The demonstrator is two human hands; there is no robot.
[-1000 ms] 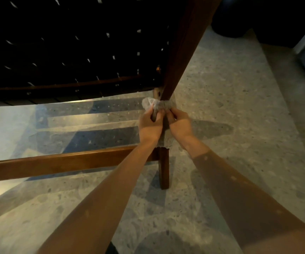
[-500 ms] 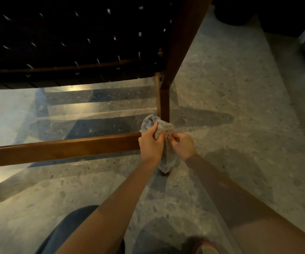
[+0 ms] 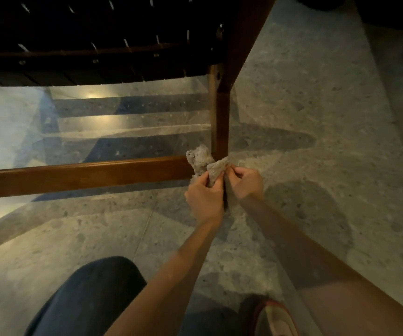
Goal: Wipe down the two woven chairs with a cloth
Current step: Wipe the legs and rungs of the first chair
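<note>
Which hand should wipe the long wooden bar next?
Probably the left hand: it already pinches the cloth and sits beside the bar's end. The right hand is across the chair leg.

Both my hands pinch the cloth (image 3: 204,163) wrapped round the chair leg (image 3: 219,122), just where the low rail (image 3: 79,174) meets it. My left hand (image 3: 204,198) grips the near fold, my right hand (image 3: 245,184) the other end. The dark woven seat (image 3: 94,37) hangs above. My knee (image 3: 91,297) and shoe (image 3: 275,318) are on the speckled floor (image 3: 329,105).
</note>
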